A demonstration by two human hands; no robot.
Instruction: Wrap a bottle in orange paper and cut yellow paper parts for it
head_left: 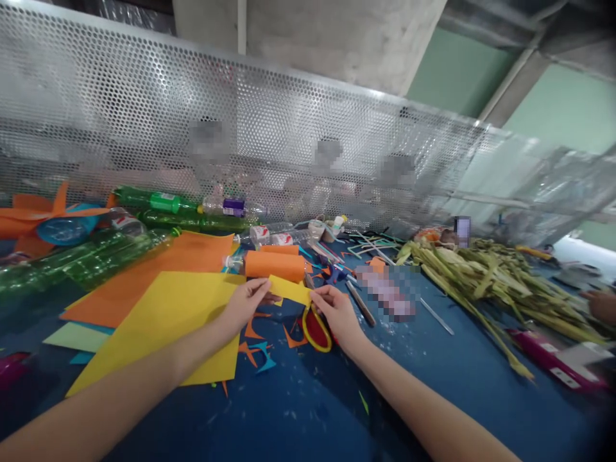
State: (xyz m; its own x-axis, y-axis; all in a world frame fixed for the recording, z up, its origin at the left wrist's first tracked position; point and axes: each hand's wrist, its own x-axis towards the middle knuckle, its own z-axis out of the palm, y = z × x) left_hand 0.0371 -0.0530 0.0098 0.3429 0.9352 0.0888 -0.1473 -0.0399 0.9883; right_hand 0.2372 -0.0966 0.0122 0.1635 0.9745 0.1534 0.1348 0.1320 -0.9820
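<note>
Between my two hands a small yellow paper strip [289, 290] is stretched above the table. My left hand [248, 300] pinches its left end, and my right hand [337, 313] pinches its right end. Right below my right hand lie scissors [317, 330] with red and yellow handles, partly hidden by it. Behind the strip rests a bottle wrapped in orange paper [274, 264]. A large yellow sheet [192, 314] lies under my left forearm, over an orange sheet [139, 282]. Orange and blue paper scraps [260, 356] are scattered near the scissors.
Green plastic bottles [101, 256] lie at the left, beside an orange paper shape [58, 212]. A knife-like tool [360, 303] and straws [370, 247] are on the blue table [409, 385]. Dry husks [476, 276] fill the right, where another person's hand [601, 305] shows. A perforated metal panel [144, 96] stands behind.
</note>
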